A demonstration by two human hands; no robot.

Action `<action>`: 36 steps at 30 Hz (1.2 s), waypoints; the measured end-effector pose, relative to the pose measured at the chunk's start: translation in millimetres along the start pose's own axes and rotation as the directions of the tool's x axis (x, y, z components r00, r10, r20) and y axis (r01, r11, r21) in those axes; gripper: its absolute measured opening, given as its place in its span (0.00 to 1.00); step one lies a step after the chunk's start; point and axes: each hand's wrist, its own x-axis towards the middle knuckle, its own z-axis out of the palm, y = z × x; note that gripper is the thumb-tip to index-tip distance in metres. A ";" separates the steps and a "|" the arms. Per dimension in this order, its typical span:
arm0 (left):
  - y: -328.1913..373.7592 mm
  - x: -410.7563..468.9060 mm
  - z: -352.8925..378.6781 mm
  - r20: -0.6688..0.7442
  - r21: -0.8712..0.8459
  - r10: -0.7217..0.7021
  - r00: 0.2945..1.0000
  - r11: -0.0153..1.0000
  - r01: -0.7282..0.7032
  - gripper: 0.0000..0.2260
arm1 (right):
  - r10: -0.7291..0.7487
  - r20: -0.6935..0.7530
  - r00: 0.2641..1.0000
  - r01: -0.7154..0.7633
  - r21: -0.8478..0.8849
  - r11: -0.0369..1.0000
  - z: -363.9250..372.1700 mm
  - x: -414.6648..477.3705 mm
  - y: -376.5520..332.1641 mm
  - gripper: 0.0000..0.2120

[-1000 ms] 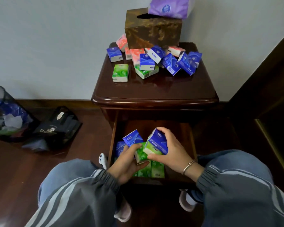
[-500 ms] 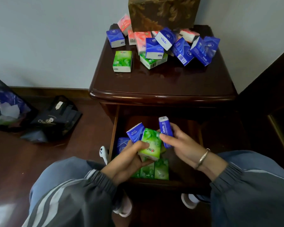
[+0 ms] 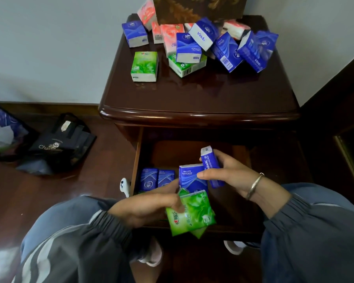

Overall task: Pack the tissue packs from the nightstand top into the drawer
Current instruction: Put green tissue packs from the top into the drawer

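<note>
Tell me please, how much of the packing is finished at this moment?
Early to middle stage. Done: two blue packs stand in the open drawer at its left side. In hand: the left hand holds green packs over the drawer front, and the right hand holds a blue pack. Left: a pile of blue, pink and green packs on the nightstand top, clearly more than are packed.

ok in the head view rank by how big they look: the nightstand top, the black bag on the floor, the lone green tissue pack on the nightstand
1. nightstand top
2. black bag
3. lone green tissue pack

The gaps are wide, so nearness to the camera does not blur the order.
</note>
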 end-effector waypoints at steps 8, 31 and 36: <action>-1.5 8.1 -0.4 -0.139 -0.246 -0.049 0.989 0.969 0.014 0.31 | -0.004 -0.333 0.943 0.102 0.275 0.956 6.2 8.3 -4.0 0.12; -12.3 22.2 8.3 -0.543 0.023 0.102 0.834 0.994 -0.107 0.11 | 0.019 -0.450 0.893 0.157 0.351 0.923 33.6 14.2 12.3 0.10; -5.5 16.1 -8.7 -0.636 0.051 0.082 0.767 0.997 -0.065 0.07 | -0.105 -0.231 0.967 0.067 -0.167 0.984 10.5 5.2 -6.0 0.24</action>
